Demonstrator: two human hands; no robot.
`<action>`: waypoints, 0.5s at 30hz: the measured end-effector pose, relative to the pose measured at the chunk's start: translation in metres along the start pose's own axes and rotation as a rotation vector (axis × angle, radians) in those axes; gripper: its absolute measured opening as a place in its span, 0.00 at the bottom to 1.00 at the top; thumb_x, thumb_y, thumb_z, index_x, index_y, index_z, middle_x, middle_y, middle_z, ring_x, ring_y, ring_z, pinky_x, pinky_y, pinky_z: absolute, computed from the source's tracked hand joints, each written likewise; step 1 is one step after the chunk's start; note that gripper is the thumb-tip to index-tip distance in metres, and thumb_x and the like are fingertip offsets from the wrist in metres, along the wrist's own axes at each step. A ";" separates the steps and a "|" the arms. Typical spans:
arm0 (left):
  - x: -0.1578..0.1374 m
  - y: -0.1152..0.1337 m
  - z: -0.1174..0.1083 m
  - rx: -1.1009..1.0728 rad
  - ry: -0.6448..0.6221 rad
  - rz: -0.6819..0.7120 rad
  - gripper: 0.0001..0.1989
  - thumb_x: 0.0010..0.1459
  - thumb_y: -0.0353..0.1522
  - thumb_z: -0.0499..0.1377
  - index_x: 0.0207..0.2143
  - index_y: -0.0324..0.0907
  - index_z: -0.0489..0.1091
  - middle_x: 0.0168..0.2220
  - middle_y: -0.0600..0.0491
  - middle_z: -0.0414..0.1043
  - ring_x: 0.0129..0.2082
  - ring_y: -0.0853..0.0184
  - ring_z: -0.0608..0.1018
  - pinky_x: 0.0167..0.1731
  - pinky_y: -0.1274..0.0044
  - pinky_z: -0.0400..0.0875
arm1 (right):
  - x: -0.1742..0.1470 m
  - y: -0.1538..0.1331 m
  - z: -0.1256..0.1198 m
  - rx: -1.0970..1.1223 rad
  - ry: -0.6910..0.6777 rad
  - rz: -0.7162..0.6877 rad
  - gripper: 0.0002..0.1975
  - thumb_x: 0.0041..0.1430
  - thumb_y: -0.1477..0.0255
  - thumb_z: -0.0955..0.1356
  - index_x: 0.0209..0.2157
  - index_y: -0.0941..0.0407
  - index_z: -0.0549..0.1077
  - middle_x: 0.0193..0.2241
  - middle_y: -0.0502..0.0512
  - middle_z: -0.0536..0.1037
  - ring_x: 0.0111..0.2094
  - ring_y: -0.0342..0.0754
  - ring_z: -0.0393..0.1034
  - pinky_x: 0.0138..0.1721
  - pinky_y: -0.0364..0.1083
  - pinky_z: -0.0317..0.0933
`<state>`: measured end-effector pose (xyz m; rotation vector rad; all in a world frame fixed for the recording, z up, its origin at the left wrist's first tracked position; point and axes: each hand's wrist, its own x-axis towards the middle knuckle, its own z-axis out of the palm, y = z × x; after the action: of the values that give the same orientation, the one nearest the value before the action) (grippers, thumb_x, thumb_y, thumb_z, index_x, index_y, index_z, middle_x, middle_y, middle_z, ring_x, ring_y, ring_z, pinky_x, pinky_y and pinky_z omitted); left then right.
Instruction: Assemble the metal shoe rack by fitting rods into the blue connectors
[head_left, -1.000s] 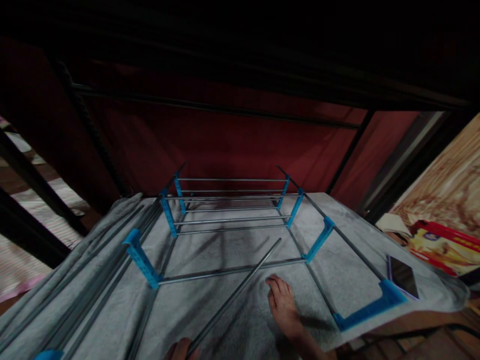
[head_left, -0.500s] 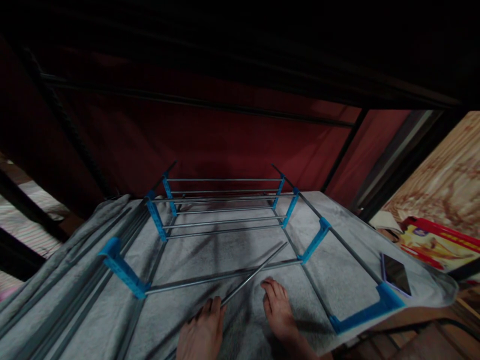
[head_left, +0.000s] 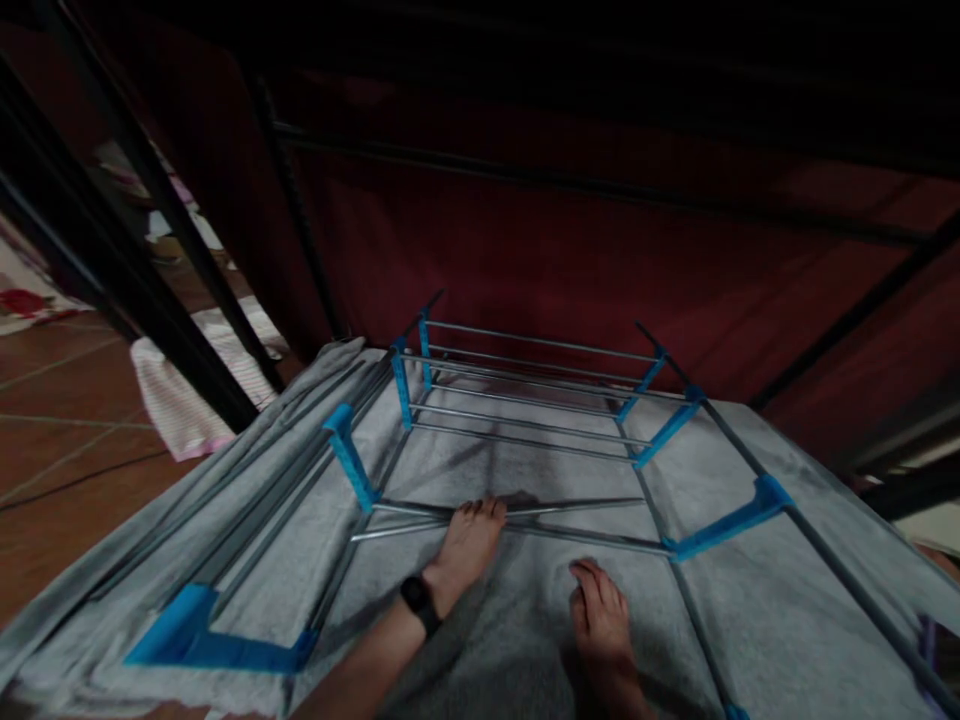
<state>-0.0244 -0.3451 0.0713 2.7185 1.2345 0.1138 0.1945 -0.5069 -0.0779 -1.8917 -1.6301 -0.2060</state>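
Observation:
My left hand (head_left: 476,535), with a black watch (head_left: 418,600) on its wrist, is closed over a loose metal tube (head_left: 577,507). The tube crosses a fixed crossbar (head_left: 585,537) of a rack frame at a shallow angle; whether they touch is unclear. Blue plastic connectors, such as the one at the crossbar's left end (head_left: 351,460) and the one at its right end (head_left: 727,520), join the rack's bars. My right hand (head_left: 602,610) rests near the grey cloth, loosely curled, thumb apart from the fingers. Nothing shows in it.
Several long tubes (head_left: 255,510) lie along the left side of the grey cloth (head_left: 502,650). A blue connector (head_left: 202,640) is at the near left. Dark metal posts (head_left: 292,200) and a red curtain (head_left: 562,270) stand behind. A striped cloth (head_left: 176,390) lies on the tiled floor.
My left hand has moved forward with the tube, which has turned from slanting away to lying nearly along the crossbar. The view has swung left. My right hand keeps its loose curl.

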 end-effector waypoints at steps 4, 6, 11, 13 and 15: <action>0.020 -0.015 0.004 0.087 0.059 0.044 0.17 0.67 0.21 0.49 0.52 0.36 0.73 0.53 0.40 0.76 0.52 0.57 0.78 0.55 0.65 0.69 | 0.000 0.001 -0.001 0.019 -0.007 0.028 0.17 0.68 0.69 0.59 0.50 0.54 0.75 0.50 0.61 0.79 0.53 0.58 0.72 0.51 0.56 0.62; 0.027 -0.020 0.004 0.124 0.072 0.076 0.18 0.66 0.20 0.49 0.53 0.35 0.72 0.53 0.40 0.76 0.52 0.57 0.77 0.56 0.64 0.68 | 0.002 -0.001 -0.004 0.024 -0.010 0.037 0.17 0.69 0.68 0.58 0.50 0.54 0.75 0.50 0.61 0.79 0.53 0.58 0.72 0.51 0.56 0.61; 0.033 -0.022 0.002 0.183 0.042 0.084 0.17 0.66 0.20 0.50 0.53 0.35 0.72 0.51 0.41 0.76 0.51 0.57 0.78 0.54 0.65 0.67 | 0.007 -0.008 -0.014 0.041 -0.047 0.058 0.18 0.70 0.66 0.57 0.50 0.54 0.74 0.51 0.62 0.78 0.53 0.58 0.71 0.52 0.57 0.60; 0.032 -0.022 0.003 0.195 0.036 0.092 0.16 0.66 0.20 0.50 0.51 0.35 0.73 0.50 0.42 0.77 0.50 0.58 0.78 0.53 0.66 0.67 | 0.008 -0.010 -0.018 0.046 -0.061 0.062 0.18 0.71 0.65 0.56 0.50 0.54 0.73 0.51 0.63 0.78 0.53 0.58 0.71 0.52 0.57 0.60; 0.030 -0.021 0.004 0.186 0.035 0.108 0.16 0.66 0.20 0.50 0.50 0.35 0.73 0.50 0.41 0.76 0.49 0.58 0.78 0.51 0.66 0.68 | 0.010 -0.011 -0.020 0.044 -0.070 0.061 0.18 0.71 0.65 0.56 0.50 0.55 0.73 0.51 0.63 0.78 0.52 0.58 0.71 0.52 0.57 0.59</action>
<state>-0.0202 -0.3091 0.0640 2.9555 1.1602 0.0621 0.1915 -0.5088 -0.0531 -1.9316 -1.6066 -0.0785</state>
